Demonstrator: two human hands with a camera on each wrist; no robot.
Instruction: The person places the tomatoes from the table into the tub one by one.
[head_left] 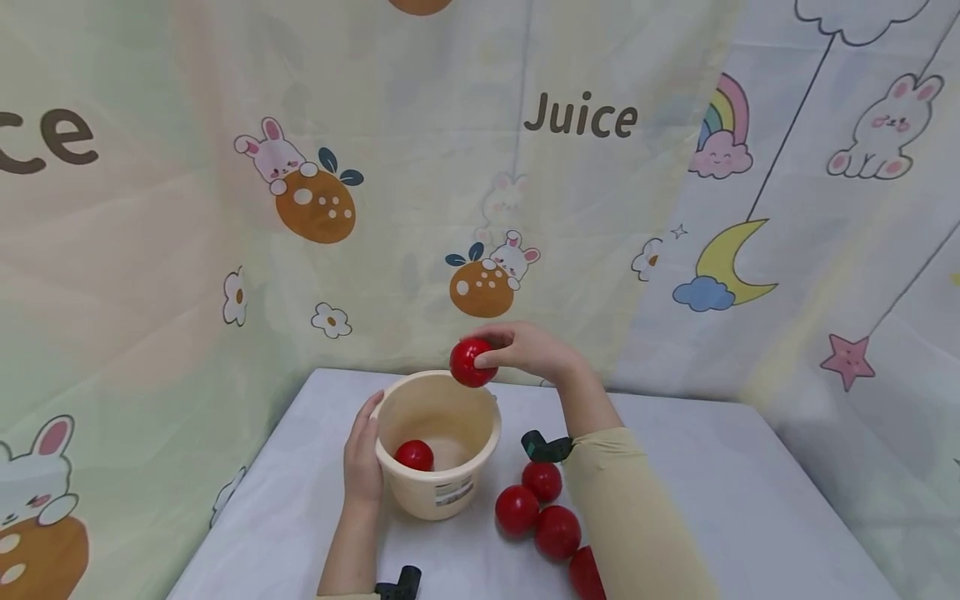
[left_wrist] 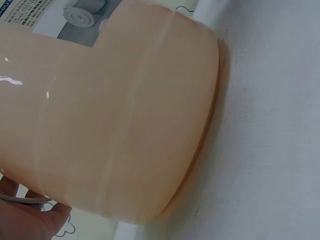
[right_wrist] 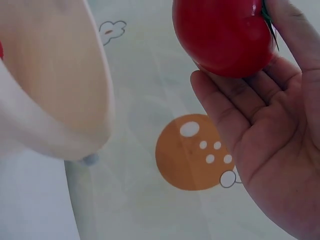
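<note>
My right hand [head_left: 528,350] holds a glossy red tomato [head_left: 472,362] between thumb and fingers, above the back right rim of a cream plastic bucket [head_left: 438,492]. Green leaves [right_wrist: 267,15] show at the tomato's stem end, under the thumb, in the right wrist view. At the bucket's left side, my left hand [head_left: 363,462] grips it near the rim. The left wrist view shows these fingers [left_wrist: 30,220] around a thin band at the bucket's side. Inside the upright bucket, another tomato [head_left: 415,455] lies at the bottom left.
Several more tomatoes [head_left: 557,532] lie in a line right of the bucket, the nearest partly hidden by my right sleeve [head_left: 637,508]. The white table [head_left: 720,483] ends at the back against a printed cloth [head_left: 405,250]. A printed label [head_left: 454,492] faces me on the bucket.
</note>
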